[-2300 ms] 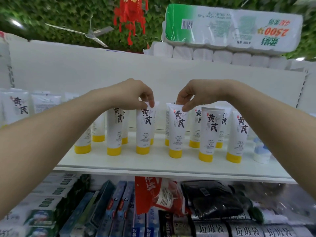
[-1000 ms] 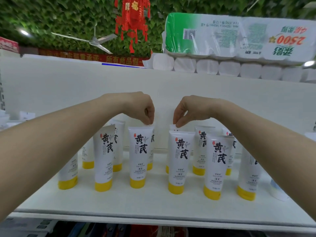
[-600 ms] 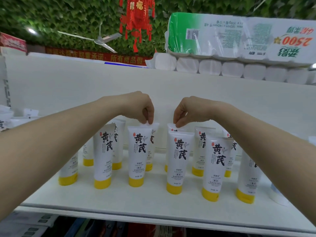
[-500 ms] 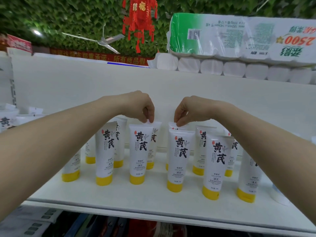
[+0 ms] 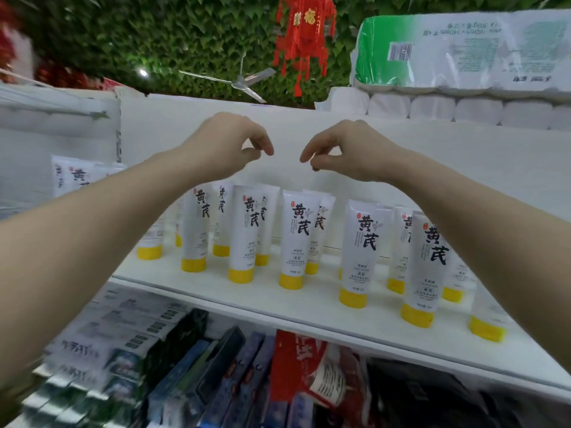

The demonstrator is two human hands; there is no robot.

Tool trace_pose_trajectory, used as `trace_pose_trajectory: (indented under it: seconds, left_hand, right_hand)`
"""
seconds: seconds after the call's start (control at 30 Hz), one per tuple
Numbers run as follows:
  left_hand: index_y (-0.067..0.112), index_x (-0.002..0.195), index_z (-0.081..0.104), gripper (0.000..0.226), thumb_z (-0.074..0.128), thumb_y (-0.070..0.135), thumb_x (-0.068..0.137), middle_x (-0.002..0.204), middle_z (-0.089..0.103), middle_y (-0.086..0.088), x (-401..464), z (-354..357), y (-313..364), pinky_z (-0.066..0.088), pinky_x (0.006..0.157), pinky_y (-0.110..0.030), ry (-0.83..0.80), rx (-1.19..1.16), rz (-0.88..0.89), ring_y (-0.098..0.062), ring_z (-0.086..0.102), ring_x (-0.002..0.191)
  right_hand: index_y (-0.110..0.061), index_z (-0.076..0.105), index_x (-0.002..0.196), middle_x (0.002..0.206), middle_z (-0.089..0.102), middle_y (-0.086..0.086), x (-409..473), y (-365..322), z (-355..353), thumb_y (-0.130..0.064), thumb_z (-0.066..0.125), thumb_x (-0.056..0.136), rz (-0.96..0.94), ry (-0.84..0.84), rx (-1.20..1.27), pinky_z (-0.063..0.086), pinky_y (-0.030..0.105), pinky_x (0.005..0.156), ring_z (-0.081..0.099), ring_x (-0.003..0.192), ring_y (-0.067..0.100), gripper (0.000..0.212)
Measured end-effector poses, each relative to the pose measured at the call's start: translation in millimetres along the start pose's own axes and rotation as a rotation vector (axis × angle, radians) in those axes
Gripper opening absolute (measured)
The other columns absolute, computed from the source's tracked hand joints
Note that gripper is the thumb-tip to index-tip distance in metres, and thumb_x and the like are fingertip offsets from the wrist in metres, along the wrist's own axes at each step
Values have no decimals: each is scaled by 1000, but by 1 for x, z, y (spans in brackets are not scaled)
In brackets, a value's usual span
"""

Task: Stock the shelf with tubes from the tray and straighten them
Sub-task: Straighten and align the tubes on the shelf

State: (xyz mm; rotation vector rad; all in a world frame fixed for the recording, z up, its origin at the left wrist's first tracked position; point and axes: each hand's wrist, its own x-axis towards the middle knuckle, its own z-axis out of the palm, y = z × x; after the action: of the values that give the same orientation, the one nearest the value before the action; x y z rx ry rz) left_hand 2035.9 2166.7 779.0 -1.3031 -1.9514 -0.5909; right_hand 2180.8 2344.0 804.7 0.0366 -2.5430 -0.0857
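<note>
Below both hands' loosely curled fingers [image 5: 268, 148] (holding nothing), tubes [image 5: 299, 239] stand untouched, well apart.

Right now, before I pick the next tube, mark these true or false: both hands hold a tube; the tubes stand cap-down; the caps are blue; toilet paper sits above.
1. Both hands hold a tube. False: the left hand and right hand hang above the tubes, holding nothing.
2. The tubes stand cap-down on the shelf. True.
3. The caps are blue. False: yellow.
4. Toilet paper sits above the shelf. True.
</note>
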Motion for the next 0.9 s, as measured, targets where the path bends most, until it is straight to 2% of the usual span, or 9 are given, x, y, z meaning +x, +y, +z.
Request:
trace_pose_trajectory:
  seconds: [0.07, 0.13, 0.27, 0.4, 0.57, 0.67, 0.77, 0.9]
  left_hand:
    - [29, 107, 68, 19, 60, 21, 92, 102, 63, 9, -11, -7, -15, 41, 82, -31, -47, 34, -14, -15, 52, 93]
    - [31, 110, 65, 20, 61, 28, 91, 105, 62, 8, -20, -13, -32, 40, 81, -31, -100, 52, -30, -14, 49, 91]
    - [34, 114, 60, 25, 62, 40, 89, 105, 61, 9, -35, -19, -60, 35, 77, -28, -233, 55, -70, -14, 50, 89]
    - [36, 109, 61, 26, 62, 49, 86, 96, 65, 11, -44, -15, -80, 38, 75, -28, -326, 10, -63, -13, 55, 88]
    - [35, 104, 67, 18, 64, 36, 86, 87, 60, 10, -46, -6, -94, 37, 72, -27, -292, -56, 23, -12, 54, 86]
    - [36, 102, 67, 18, 64, 29, 86, 87, 60, 11, -46, -4, -101, 36, 71, -26, -289, -97, 71, -11, 54, 86]
    - [40, 96, 67, 21, 65, 24, 83, 93, 66, 11, -46, -2, -108, 45, 77, -29, -294, -182, 119, -12, 59, 92]
    - [41, 94, 66, 24, 64, 19, 83, 95, 67, 10, -45, 0, -115, 49, 83, -33, -316, -259, 167, -14, 60, 94]
  right_hand:
    - [-26, 73, 103, 99, 72, -4, 10, -16, 9, -19, 64, 88, -36, -30, 7, 45, 24, 89, 63, 95, 9, 19]
    - [-30, 72, 102, 100, 72, -7, 19, -30, 18, -20, 66, 87, -63, -59, 29, 46, 28, 93, 63, 96, 9, 20]
    - [-32, 71, 107, 101, 71, -11, 34, -55, 32, -21, 70, 85, -73, -159, 21, 44, 23, 91, 62, 97, 5, 24]
    - [-29, 70, 109, 105, 71, -12, 42, -70, 44, -23, 74, 83, 25, -277, -5, 45, 21, 89, 63, 98, 5, 27]
    - [-27, 71, 106, 105, 71, -12, 44, -83, 49, -25, 73, 84, 149, -304, -20, 43, 21, 83, 63, 94, 5, 22]
    - [-27, 71, 102, 103, 71, -12, 46, -90, 49, -25, 73, 84, 211, -316, -33, 48, 27, 89, 64, 95, 8, 18]
    - [-26, 72, 101, 101, 72, -11, 47, -99, 50, -25, 70, 86, 251, -327, -78, 49, 31, 92, 63, 94, 9, 16]
    - [-21, 71, 96, 97, 72, 1, 48, -107, 51, -26, 67, 85, 311, -342, -141, 49, 43, 93, 63, 96, 22, 13]
